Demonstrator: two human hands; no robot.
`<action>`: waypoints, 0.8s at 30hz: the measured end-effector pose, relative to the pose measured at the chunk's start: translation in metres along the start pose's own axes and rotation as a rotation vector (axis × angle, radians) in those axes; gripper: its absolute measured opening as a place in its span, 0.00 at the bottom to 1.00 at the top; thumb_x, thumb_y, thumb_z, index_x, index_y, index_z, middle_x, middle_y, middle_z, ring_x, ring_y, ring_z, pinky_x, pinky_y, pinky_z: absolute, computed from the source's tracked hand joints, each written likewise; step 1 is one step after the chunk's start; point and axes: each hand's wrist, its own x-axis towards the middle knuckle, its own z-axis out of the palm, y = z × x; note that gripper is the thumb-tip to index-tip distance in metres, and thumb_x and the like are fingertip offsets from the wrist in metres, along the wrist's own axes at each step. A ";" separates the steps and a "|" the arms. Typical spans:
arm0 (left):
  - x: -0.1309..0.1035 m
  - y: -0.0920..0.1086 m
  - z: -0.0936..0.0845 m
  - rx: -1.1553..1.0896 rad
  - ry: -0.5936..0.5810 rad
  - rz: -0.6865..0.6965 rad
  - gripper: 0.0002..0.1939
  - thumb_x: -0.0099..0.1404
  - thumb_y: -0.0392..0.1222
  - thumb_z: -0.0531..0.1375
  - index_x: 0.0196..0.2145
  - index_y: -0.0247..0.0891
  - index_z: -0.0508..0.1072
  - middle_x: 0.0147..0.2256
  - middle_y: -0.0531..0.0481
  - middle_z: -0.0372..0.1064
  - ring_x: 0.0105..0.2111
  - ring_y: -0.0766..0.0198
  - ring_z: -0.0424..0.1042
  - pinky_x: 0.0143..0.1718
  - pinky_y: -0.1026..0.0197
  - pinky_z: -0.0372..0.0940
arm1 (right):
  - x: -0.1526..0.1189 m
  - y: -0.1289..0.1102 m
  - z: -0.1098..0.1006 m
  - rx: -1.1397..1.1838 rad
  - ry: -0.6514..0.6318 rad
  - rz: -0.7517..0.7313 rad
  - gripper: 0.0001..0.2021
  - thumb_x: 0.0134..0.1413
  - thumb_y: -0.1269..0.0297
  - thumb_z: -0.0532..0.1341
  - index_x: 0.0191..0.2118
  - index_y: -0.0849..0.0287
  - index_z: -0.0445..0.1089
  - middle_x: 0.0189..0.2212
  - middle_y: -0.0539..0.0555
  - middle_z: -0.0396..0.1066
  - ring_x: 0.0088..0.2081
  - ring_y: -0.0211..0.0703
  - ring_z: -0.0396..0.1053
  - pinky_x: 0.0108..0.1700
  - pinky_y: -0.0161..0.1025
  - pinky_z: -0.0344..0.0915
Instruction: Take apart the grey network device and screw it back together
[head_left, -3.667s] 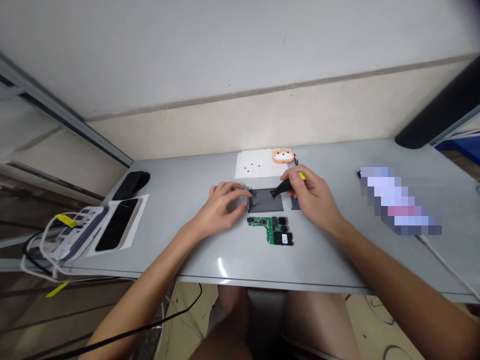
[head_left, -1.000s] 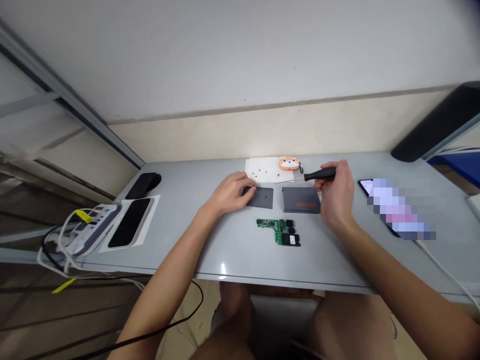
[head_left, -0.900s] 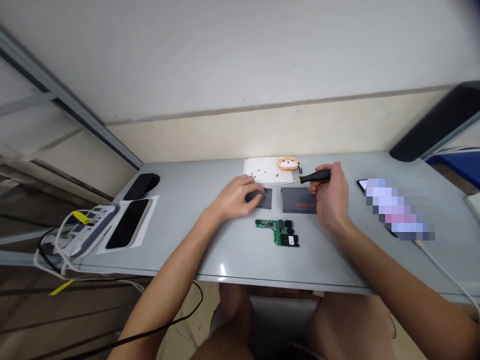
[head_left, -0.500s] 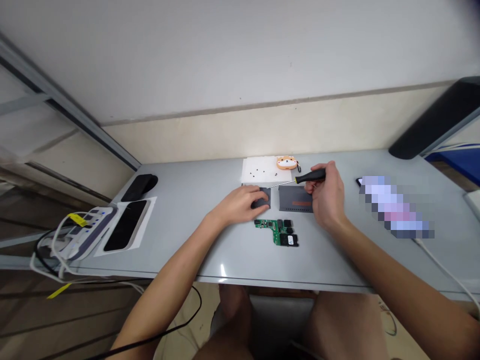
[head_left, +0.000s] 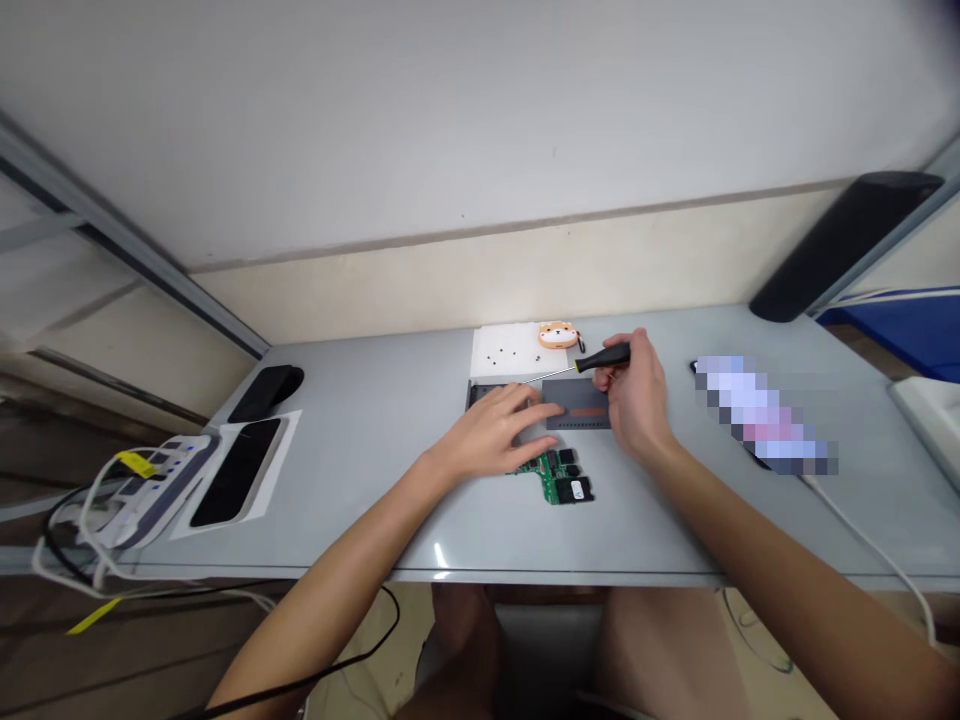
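My right hand [head_left: 639,398] is closed around the black handle of a screwdriver [head_left: 604,358], whose thin metal shaft points left. The shaft's end lies close to a dark grey casing half [head_left: 487,392]; whether it touches cannot be made out. Fingers spread, my left hand [head_left: 487,432] hovers over that casing half and hides much of it. Its fingertips reach toward a second grey casing piece [head_left: 576,405] with an orange-brown label and a row of slots. Partly covered by the left hand, a green circuit board [head_left: 553,482] with black parts lies in front.
Several tiny screws [head_left: 495,356] sit on white paper [head_left: 484,340] at the back, beside an orange-and-white animal-faced case [head_left: 558,335]. A blurred-out lit phone [head_left: 761,415] with a white cable lies right. Left are a dark phone [head_left: 238,475], a power strip [head_left: 165,485] and a black object [head_left: 266,392].
My left hand has come off the left casing half, its fingers spreading rightward and nearer the board. The right hand still holds the screwdriver. The whole view has shifted slightly.
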 end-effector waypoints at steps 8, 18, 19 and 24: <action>0.000 -0.003 -0.001 0.010 -0.027 -0.003 0.19 0.82 0.50 0.52 0.58 0.40 0.77 0.49 0.42 0.74 0.48 0.53 0.72 0.53 0.50 0.69 | 0.005 0.009 -0.001 0.026 0.018 -0.030 0.23 0.65 0.38 0.60 0.31 0.54 0.69 0.18 0.42 0.57 0.21 0.34 0.57 0.25 0.32 0.58; -0.001 -0.006 -0.001 -0.005 -0.002 0.000 0.21 0.77 0.59 0.59 0.55 0.42 0.78 0.50 0.42 0.75 0.48 0.52 0.74 0.53 0.50 0.69 | 0.003 0.010 0.001 -0.130 -0.030 -0.125 0.25 0.65 0.35 0.58 0.31 0.54 0.69 0.21 0.44 0.60 0.22 0.34 0.59 0.26 0.32 0.58; -0.001 -0.006 -0.001 -0.011 -0.004 0.007 0.21 0.76 0.59 0.60 0.55 0.42 0.78 0.50 0.42 0.75 0.48 0.52 0.74 0.53 0.50 0.69 | 0.003 0.010 0.000 -0.145 -0.038 -0.135 0.25 0.65 0.35 0.58 0.32 0.54 0.69 0.21 0.44 0.60 0.22 0.34 0.59 0.26 0.33 0.58; -0.002 -0.008 -0.002 0.004 -0.003 0.005 0.19 0.75 0.57 0.62 0.54 0.43 0.78 0.49 0.43 0.75 0.48 0.54 0.74 0.52 0.51 0.68 | 0.004 0.012 -0.002 -0.227 -0.053 -0.156 0.24 0.65 0.36 0.56 0.33 0.53 0.68 0.23 0.45 0.60 0.23 0.35 0.60 0.27 0.34 0.61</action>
